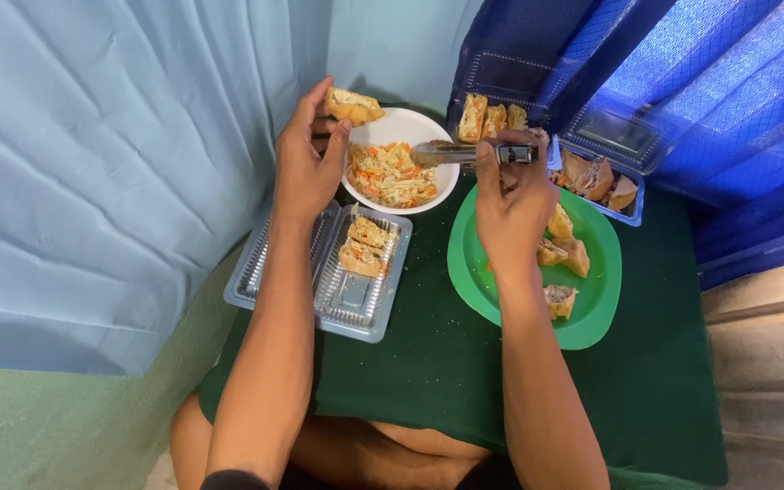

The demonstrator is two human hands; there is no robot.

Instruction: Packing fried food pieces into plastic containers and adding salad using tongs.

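Note:
My left hand [308,159] holds a golden fried pastry piece [352,105] over the far rim of a white bowl [407,122] filled with shredded vegetable filling [392,174]. My right hand [512,204] grips metal tongs [465,153] whose tips reach into the bowl above the filling. Below the right hand lies a green plate [601,299] with several torn pastry pieces [566,254].
A clear plastic container [351,299] in front of the bowl holds two pastries [363,247]. Two more clear containers stand at the back, one with pastries [492,118] and one with torn pieces [596,179]. A dark green cloth [428,363] covers the table; curtains hang left and right.

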